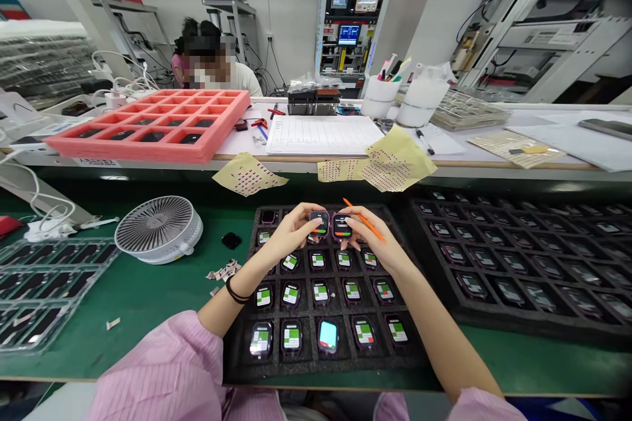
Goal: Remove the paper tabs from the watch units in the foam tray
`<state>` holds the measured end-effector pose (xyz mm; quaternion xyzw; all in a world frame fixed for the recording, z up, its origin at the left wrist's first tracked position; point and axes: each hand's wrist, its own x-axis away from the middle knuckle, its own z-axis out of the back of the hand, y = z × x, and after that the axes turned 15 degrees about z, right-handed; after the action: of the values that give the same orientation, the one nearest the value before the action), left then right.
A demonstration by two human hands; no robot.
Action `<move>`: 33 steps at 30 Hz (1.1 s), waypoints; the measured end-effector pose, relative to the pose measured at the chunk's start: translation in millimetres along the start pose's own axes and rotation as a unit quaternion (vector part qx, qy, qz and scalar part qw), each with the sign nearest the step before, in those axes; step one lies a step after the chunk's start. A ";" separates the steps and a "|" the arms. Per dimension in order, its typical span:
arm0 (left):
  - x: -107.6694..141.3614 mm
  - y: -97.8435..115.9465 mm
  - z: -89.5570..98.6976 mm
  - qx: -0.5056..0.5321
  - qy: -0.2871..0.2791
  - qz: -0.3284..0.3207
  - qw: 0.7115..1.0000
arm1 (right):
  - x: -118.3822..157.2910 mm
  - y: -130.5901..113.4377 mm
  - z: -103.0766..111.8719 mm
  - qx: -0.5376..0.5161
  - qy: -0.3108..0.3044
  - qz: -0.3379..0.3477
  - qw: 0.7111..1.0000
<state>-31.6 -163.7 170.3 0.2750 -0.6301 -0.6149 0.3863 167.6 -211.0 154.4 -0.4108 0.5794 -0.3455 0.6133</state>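
My left hand (pixel 291 231) holds a dark smartwatch (pixel 319 223) by its edges, above the black foam tray (pixel 326 368). Close beside it, my right hand (pixel 368 231) pinches a second smartwatch (pixel 342 225) together with a thin orange stylus (pixel 365 219). The two watches nearly touch. Rows of smartwatches with green-and-white screen labels sit in the tray's pockets below my hands. One of them, a watch with a bright cyan screen (pixel 327 335), stands out near the front. My fingers hide the top pockets.
A second black tray of watches (pixel 494 312) lies to the right on the green mat (pixel 148 309). To the left are a white fan (pixel 158 229) and a clear tray of black panels (pixel 44 289). Beyond lie yellow dotted sheets (pixel 249 174), a pink foam tray (pixel 148 151), and a seated person (pixel 217 69).
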 end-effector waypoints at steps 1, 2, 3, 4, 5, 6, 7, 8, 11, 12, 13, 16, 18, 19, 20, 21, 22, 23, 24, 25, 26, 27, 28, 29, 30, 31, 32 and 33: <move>-0.3 -0.5 0.0 -0.001 -0.003 0.000 1.000 | 0.2 0.6 -0.1 -0.001 0.001 0.000 1.000; -0.4 -0.6 -0.1 -0.001 -0.005 0.001 1.000 | 0.3 0.6 -0.5 -0.002 0.001 0.001 1.000; -0.3 -0.5 -0.2 -0.001 -0.006 0.002 1.000 | 0.5 0.1 -0.9 -0.004 0.001 0.000 1.000; 0.0 -0.1 -0.4 0.000 -0.005 0.004 1.000 | 0.6 -1.0 -1.4 -0.006 0.001 -0.001 1.000; 0.5 0.7 -0.5 0.002 -0.005 0.008 1.000 | 0.7 -2.4 -1.8 -0.007 0.002 -0.004 1.000; 1.1 1.6 -0.6 0.006 -0.005 0.012 1.000 | 0.9 -4.2 -2.1 -0.009 0.003 -0.008 1.000; 1.9 2.8 -0.4 0.013 -0.010 0.015 1.000 | 1.0 -6.1 -2.3 -0.013 0.004 -0.013 1.000; 2.7 4.0 0.0 0.024 -0.021 0.017 0.999 | 1.1 -8.0 -2.4 -0.020 0.006 -0.019 1.000; 5.0 7.4 3.2 0.088 -0.082 0.014 0.993 | 0.9 -13.1 -1.8 -0.063 0.007 -0.040 0.997; 5.8 8.3 4.8 0.116 -0.100 0.010 0.988 | 0.8 -14.3 -1.4 -0.079 0.007 -0.047 0.996; 6.6 9.1 6.5 0.143 -0.113 0.007 0.983 | 0.6 -15.2 -1.1 -0.091 0.007 -0.051 0.995; 9.1 11.2 10.3 0.185 -0.118 0.000 0.976 | 0.4 -16.7 -0.8 -0.100 0.010 -0.053 0.993; 10.1 12.0 10.9 0.164 -0.100 -0.004 0.981 | 0.6 -16.9 -1.1 -0.094 0.011 -0.051 0.994; 10.2 12.0 10.5 0.144 -0.086 -0.009 0.986 | 0.9 -16.9 -1.2 -0.091 0.009 -0.049 0.995; 10.1 11.8 9.8 0.122 -0.071 -0.016 0.990 | 1.3 -16.8 -1.3 -0.089 0.006 -0.047 0.995; 9.6 11.3 8.9 0.101 -0.057 -0.023 0.993 | 1.6 -16.5 -1.4 -0.087 0.001 -0.043 0.995; 8.9 10.7 7.9 0.081 -0.046 -0.028 0.995 | 2.0 -16.1 -1.3 -0.084 -0.005 -0.039 0.996; 8.2 9.9 6.9 0.065 -0.037 -0.030 0.997 | 2.3 -15.5 -1.1 -0.080 -0.011 -0.034 0.996; 7.4 9.1 6.0 0.052 -0.029 -0.029 0.998 | 2.7 -14.8 -0.8 -0.075 -0.017 -0.029 0.997; 6.7 8.4 5.2 0.042 -0.022 -0.026 0.999 | 3.0 -13.9 -0.6 -0.068 -0.024 -0.025 0.997; 6.1 7.6 4.7 0.035 -0.015 -0.024 0.999 | 3.2 -13.0 -0.4 -0.062 -0.031 -0.022 0.997; 5.5 6.9 4.3 0.031 -0.009 -0.023 0.999 | 3.5 -12.2 -0.4 -0.056 -0.037 -0.020 0.998; 5.0 6.1 4.1 0.029 -0.004 -0.025 0.999 | 3.6 -11.4 -0.5 -0.052 -0.043 -0.018 0.998; 4.5 5.3 4.1 0.029 -0.001 -0.029 0.999 | 3.8 -10.8 -0.8 -0.049 -0.049 -0.017 0.997; 4.1 4.4 4.2 0.028 0.001 -0.033 0.999 | 3.9 -10.4 -1.3 -0.048 -0.052 -0.016 0.997; 3.6 3.6 4.3 0.027 0.003 -0.036 0.999 | 3.9 -10.1 -1.9 -0.046 -0.055 -0.016 0.997; 3.1 2.9 4.4 0.025 0.005 -0.038 0.999 | 3.8 -10.1 -2.6 -0.045 -0.056 -0.016 0.997; 2.8 2.4 4.4 0.023 0.007 -0.039 0.999 | 3.8 -10.3 -3.2 -0.045 -0.056 -0.016 0.997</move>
<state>-36.5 -163.2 173.4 0.3125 -0.6301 -0.6130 0.3599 165.3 -219.1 162.1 -0.4662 0.5522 -0.3052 0.6201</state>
